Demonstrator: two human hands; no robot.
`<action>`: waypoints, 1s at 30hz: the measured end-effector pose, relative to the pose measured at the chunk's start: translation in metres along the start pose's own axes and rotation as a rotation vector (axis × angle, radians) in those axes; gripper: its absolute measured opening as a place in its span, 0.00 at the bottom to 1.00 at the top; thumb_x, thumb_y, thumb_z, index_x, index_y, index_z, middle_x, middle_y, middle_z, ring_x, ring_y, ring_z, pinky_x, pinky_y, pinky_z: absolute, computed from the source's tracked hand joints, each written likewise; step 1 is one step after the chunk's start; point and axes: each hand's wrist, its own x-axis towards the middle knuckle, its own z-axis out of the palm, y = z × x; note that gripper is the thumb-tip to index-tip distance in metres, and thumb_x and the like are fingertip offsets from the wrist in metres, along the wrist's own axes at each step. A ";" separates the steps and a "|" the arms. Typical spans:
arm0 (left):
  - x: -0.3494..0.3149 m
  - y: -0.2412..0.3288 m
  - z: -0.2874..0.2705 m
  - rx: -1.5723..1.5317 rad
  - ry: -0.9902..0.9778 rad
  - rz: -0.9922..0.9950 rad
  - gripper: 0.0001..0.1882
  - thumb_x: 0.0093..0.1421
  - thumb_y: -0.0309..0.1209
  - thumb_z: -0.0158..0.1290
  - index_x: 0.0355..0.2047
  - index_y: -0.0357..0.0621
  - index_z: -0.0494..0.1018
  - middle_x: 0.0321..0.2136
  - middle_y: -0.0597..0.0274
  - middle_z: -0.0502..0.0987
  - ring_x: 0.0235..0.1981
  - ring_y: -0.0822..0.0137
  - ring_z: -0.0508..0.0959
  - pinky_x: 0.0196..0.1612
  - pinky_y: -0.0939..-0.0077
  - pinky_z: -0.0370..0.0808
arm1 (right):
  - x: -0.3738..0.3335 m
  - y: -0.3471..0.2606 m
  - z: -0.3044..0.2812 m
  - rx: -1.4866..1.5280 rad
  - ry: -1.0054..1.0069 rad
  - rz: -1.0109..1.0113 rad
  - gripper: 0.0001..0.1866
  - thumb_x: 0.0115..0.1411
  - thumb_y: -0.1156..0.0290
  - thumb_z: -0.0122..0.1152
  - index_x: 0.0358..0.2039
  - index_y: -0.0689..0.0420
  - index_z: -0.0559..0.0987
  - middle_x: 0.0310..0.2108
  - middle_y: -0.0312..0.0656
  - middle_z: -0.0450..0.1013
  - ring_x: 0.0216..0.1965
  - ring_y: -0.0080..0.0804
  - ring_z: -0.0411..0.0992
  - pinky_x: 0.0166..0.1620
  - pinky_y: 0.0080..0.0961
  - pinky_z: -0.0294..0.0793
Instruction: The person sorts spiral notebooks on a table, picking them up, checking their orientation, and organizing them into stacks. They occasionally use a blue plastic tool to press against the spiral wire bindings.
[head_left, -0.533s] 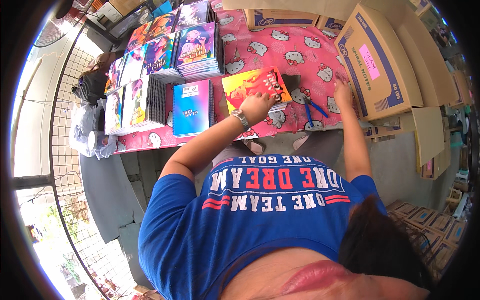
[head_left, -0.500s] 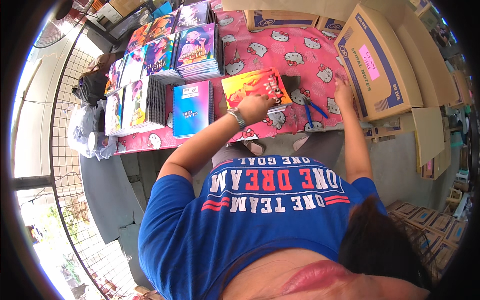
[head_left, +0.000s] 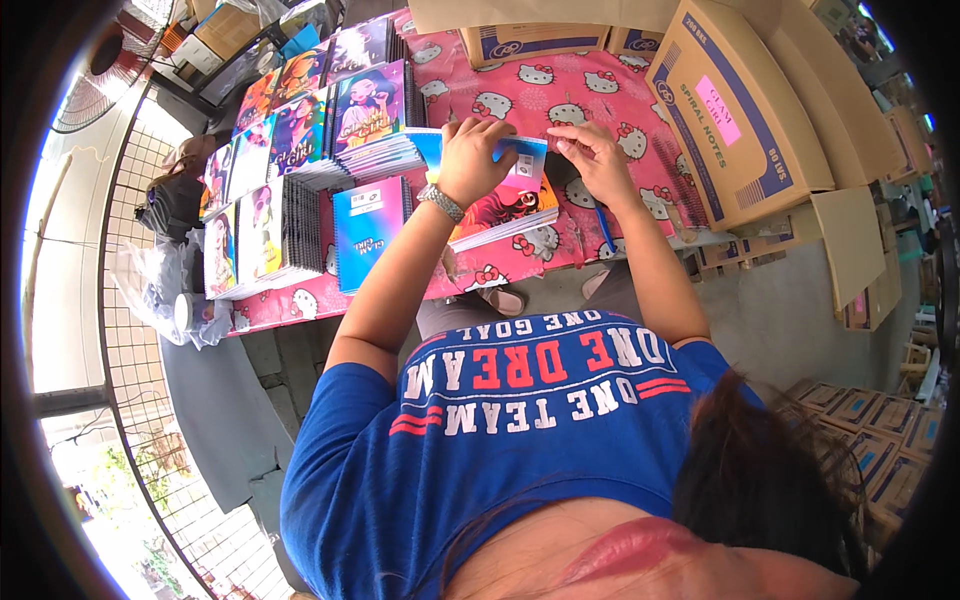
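Note:
My left hand (head_left: 473, 165) is closed around a spiral notebook (head_left: 524, 170), which is raised and tilted with its blue and pink back cover toward me. Beneath it lies a short stack of notebooks with an orange cover (head_left: 515, 208). At the raised notebook's right end is my right hand (head_left: 597, 168), thumb and index finger drawn together in a pinch; whatever is between the fingertips is too small to make out. Blue-handled pliers (head_left: 605, 230) lie below my right hand, partly covered by it. Left of my left wrist sits a blue and purple notebook pile (head_left: 368, 228).
Several stacks of spiral notebooks (head_left: 300, 130) fill the table's left side. A large open carton (head_left: 740, 120) stands at the right, with another carton (head_left: 535, 42) at the back. The table has a pink patterned cover (head_left: 490, 105). A fan (head_left: 108, 60) stands far left.
My left hand has lifted a notebook off the orange stack and tilted it up. My right hand has moved left from beside the carton to the notebook's end.

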 end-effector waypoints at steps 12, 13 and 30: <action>0.005 -0.008 -0.001 -0.038 -0.064 0.003 0.15 0.53 0.48 0.60 0.34 0.55 0.80 0.32 0.69 0.81 0.39 0.64 0.76 0.47 0.60 0.60 | 0.005 -0.012 -0.007 0.284 -0.236 0.305 0.11 0.68 0.74 0.50 0.46 0.56 0.79 0.32 0.33 0.71 0.28 0.19 0.65 0.35 0.17 0.68; 0.006 -0.008 -0.001 -0.039 -0.051 0.025 0.14 0.53 0.47 0.61 0.34 0.54 0.80 0.31 0.69 0.80 0.39 0.64 0.76 0.48 0.61 0.61 | 0.002 -0.007 -0.007 0.314 -0.231 0.297 0.11 0.68 0.74 0.49 0.46 0.56 0.79 0.32 0.33 0.70 0.27 0.18 0.65 0.34 0.16 0.68; 0.008 0.020 0.017 0.025 0.010 0.145 0.17 0.55 0.33 0.56 0.46 0.52 0.71 0.38 0.66 0.78 0.44 0.62 0.75 0.54 0.57 0.62 | -0.008 -0.016 0.013 -0.105 0.027 0.012 0.15 0.59 0.72 0.62 0.46 0.58 0.76 0.34 0.44 0.73 0.34 0.36 0.74 0.38 0.30 0.74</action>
